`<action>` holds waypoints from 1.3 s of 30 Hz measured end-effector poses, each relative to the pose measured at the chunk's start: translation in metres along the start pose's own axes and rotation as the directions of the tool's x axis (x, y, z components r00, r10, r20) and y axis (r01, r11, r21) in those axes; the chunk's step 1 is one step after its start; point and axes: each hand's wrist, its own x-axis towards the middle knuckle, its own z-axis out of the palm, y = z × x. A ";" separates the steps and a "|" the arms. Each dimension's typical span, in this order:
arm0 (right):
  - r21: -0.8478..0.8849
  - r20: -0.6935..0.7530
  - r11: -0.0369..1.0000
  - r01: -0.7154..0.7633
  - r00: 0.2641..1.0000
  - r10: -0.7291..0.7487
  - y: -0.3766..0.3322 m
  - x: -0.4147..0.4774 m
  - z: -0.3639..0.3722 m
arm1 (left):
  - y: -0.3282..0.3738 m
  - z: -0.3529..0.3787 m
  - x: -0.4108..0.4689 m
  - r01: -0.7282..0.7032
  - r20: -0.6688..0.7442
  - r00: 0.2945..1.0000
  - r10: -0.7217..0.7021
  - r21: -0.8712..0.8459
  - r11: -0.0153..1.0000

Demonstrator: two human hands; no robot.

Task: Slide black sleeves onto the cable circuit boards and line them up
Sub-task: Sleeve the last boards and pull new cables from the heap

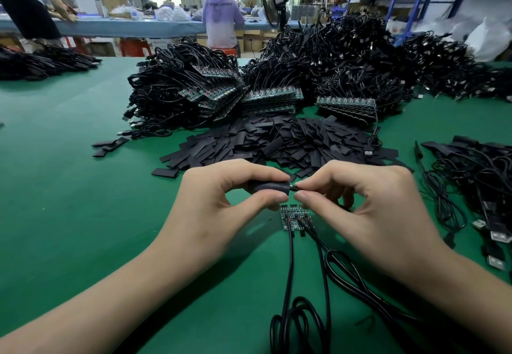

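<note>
My left hand [221,195] pinches a black sleeve [270,186] between thumb and forefinger, held above the green table. My right hand [357,201] pinches the thin end of something right at the sleeve's mouth; what it holds is mostly hidden by the fingers. Below the hands, a few bare circuit boards [294,216] lie side by side on the table, and their black cables [322,265] run toward me. A loose heap of black sleeves [277,140] lies just beyond my hands.
Big piles of cables with bare circuit boards [266,98] fill the table's middle. More cables with USB plugs [482,187] lie at the right. Two people stand at a far bench, beside a fan [270,0] and shelves.
</note>
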 end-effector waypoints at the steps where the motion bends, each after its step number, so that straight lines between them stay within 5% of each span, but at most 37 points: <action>1: -0.006 -0.004 1.000 0.005 1.000 -0.005 -0.001 0.000 0.000 | 0.000 0.000 0.000 -0.001 0.005 1.000 0.001 0.007 1.000; 11: 0.111 0.034 0.984 -0.137 0.990 0.134 -0.007 0.001 0.002 | 0.003 0.000 0.003 -0.012 -0.066 0.998 0.016 0.060 0.998; 16: 0.362 0.184 0.863 -0.352 0.935 0.304 -0.008 0.004 0.003 | -0.001 0.001 0.003 0.079 -0.215 0.973 -0.081 -0.021 0.997; 21: 0.463 0.289 0.761 -0.454 0.889 0.355 -0.005 0.005 0.001 | 0.003 0.002 0.002 0.086 -0.198 0.978 -0.069 0.074 0.994; 26: 0.459 0.325 0.757 -0.465 0.881 0.344 -0.006 0.005 0.001 | 0.007 0.000 0.002 0.045 -0.174 0.985 -0.007 0.218 0.975; 34: 0.286 0.242 0.890 -0.354 0.926 0.290 -0.008 0.005 0.005 | 0.005 0.000 0.003 0.116 -0.170 0.982 -0.082 0.200 0.973; 39: 0.172 0.033 0.918 -0.357 0.933 0.357 0.011 0.015 -0.017 | -0.006 0.004 0.000 0.113 0.101 0.983 -0.154 0.327 0.938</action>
